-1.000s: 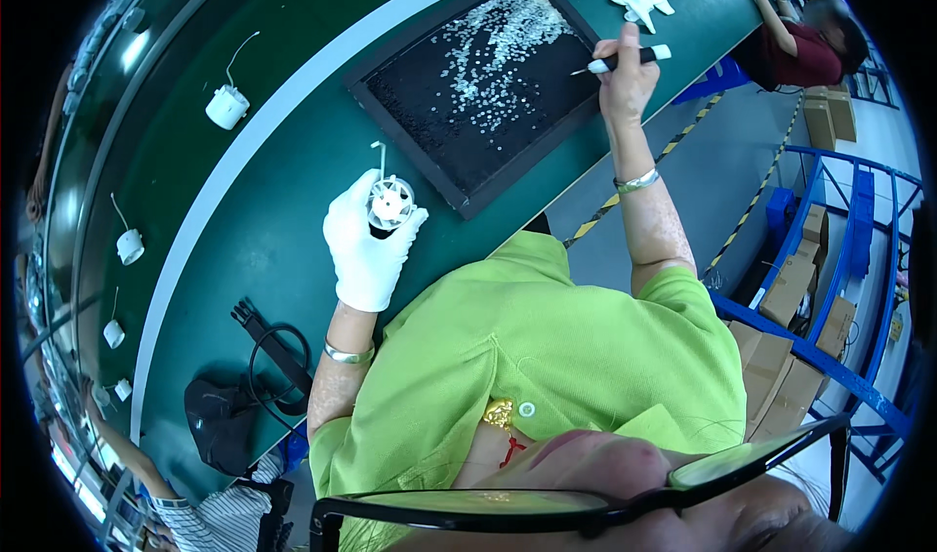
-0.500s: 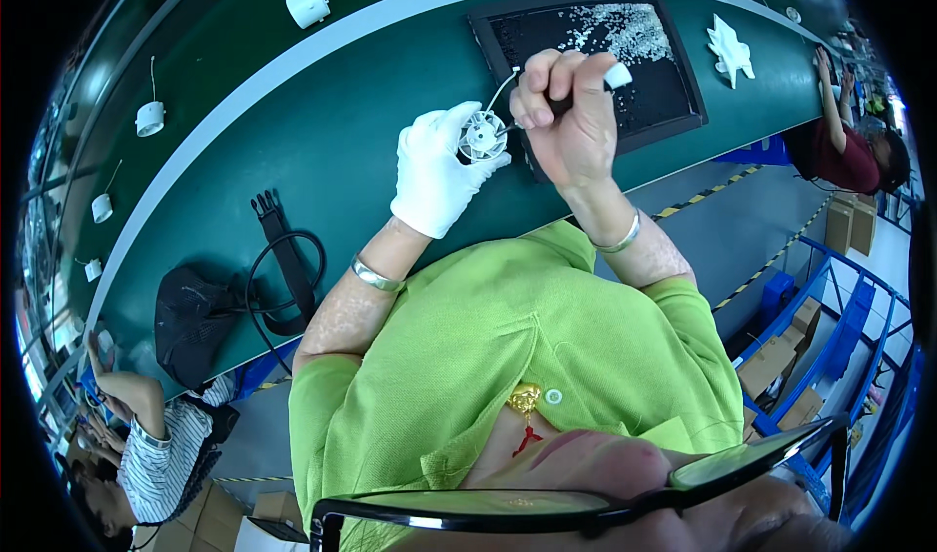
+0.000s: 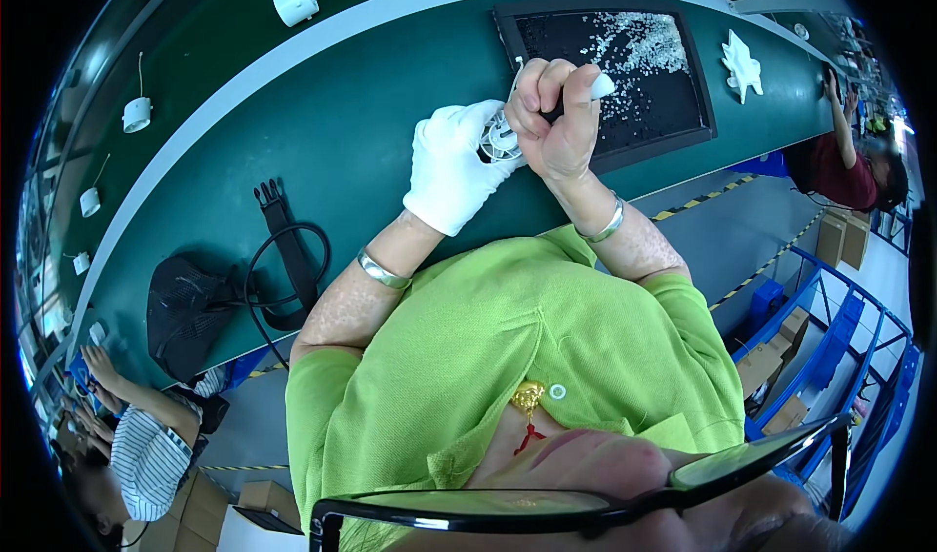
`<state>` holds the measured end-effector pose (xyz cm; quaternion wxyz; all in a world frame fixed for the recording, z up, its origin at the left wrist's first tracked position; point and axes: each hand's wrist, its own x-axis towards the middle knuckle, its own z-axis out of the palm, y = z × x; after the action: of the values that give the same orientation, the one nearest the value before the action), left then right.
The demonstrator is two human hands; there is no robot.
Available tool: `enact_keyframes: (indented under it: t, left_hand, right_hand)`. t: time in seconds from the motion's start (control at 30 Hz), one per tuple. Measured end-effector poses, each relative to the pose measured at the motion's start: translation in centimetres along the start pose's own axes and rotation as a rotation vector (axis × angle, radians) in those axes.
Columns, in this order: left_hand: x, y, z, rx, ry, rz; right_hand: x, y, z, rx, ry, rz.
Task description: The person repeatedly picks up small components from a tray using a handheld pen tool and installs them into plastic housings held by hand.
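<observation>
My left hand (image 3: 454, 166), in a white glove, grips a round white spoked plastic part (image 3: 499, 140) by its rim. A white wire (image 3: 516, 69) sticks up from that part. My bare right hand (image 3: 558, 122), with a white cover on the thumb tip, is closed in a fist right against the part. Inside this fist shows a bit of a dark-handled tool (image 3: 552, 114); its tip is hidden behind my fingers. Both hands are above the green worktop, just left of a black tray (image 3: 705, 103) with small whitish pieces (image 3: 652, 46) scattered in it.
A crumpled white glove (image 3: 742, 66) lies right of the tray. At left lie a black bag (image 3: 185, 318) and a strap with a buckle (image 3: 283, 245). White cylinders with wires (image 3: 296, 3) stand beyond the pale curved rail (image 3: 195, 113). Co-workers sit at both ends.
My right hand has come closer to the left, now covering part of the spoked part and the tool's shaft, visible before. The left hand has shifted slightly right. The view has shifted a little.
</observation>
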<state>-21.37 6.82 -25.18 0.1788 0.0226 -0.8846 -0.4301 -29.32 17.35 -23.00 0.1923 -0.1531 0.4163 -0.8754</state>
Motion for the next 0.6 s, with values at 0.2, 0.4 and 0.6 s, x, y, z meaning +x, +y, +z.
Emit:
enact_keyframes:
  t: [0.2,0.4,0.6]
  left_hand:
    - [-0.3,-0.2,-0.1,0.014,0.052,0.042]
    - [0.2,-0.3,-0.3,-0.111,-0.034,0.007]
    - [-0.1,-0.4,-0.2,-0.024,-0.03,-0.021]
  right_hand:
    - [-0.4,0.4,0.2,-0.073,-0.082,-0.046]
    - [-0.7,-0.1,0.9,-0.689,-0.274,-0.132]
    - [-0.6,-0.2,1.3,-0.779,-0.212,-0.07]
